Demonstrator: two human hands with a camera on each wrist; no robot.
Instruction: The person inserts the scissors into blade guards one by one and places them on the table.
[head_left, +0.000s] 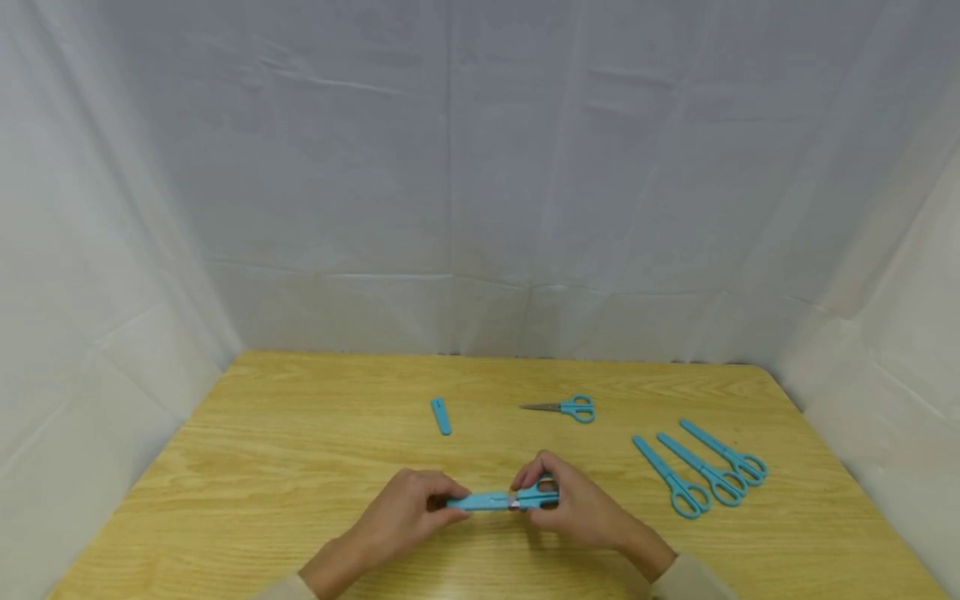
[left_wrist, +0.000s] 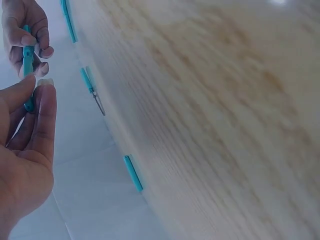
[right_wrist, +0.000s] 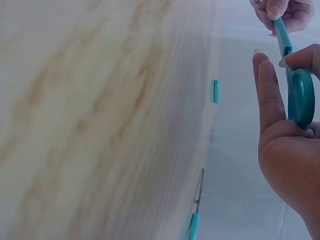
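Note:
Near the table's front, my left hand (head_left: 408,510) pinches a blue blade cover (head_left: 486,501) by its far left end. The blades of a pair of blue-handled scissors (head_left: 537,497) sit mostly inside this cover, with a short bit of metal showing at its mouth. My right hand (head_left: 573,504) grips those scissors by the handles, thumb and fingers on either side. In the right wrist view, a handle loop (right_wrist: 302,99) shows against the right palm, and the cover (right_wrist: 282,37) runs on from it to the left hand's fingers.
Beyond the hands, a loose blue cover (head_left: 441,416) lies on the wooden table (head_left: 300,417). Right of it are bare-bladed scissors (head_left: 576,408), tips pointing left. Three covered scissors (head_left: 670,475) lie side by side at the right. White sheeting (head_left: 487,167) hangs around the table.

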